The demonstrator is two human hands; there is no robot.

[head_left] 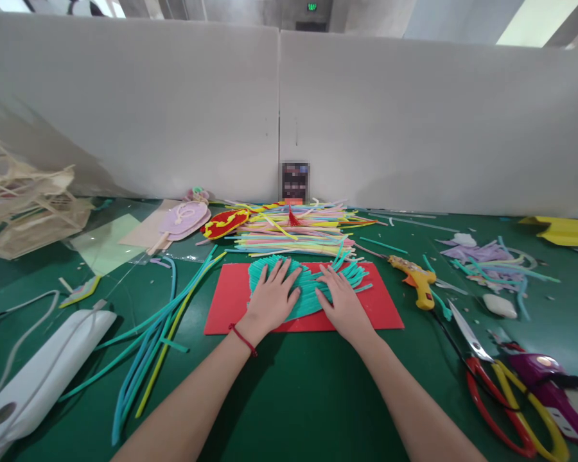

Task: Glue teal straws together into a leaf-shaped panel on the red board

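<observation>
A fish-like shape made of teal foam strips [308,296] lies flat on a red sheet [383,308] in front of me. My left hand [272,298] rests on its rounded left part, fingers spread and palm down. On the right part, where the strips fan out, my right hand [341,301] lies with fingers stretched out. A red cord bracelet [243,340] circles my left wrist. Both hands press on top of the strips without gripping anything. The strips beneath my palms are hidden.
Colored foam strips [293,242] lie behind the red sheet, with loose teal and yellow strips [168,327] at left. A yellow glue gun [417,280], scissors [496,378] and a purple tool [542,372] sit right. A white power strip [48,366] lies left. A white partition [173,109] stands behind.
</observation>
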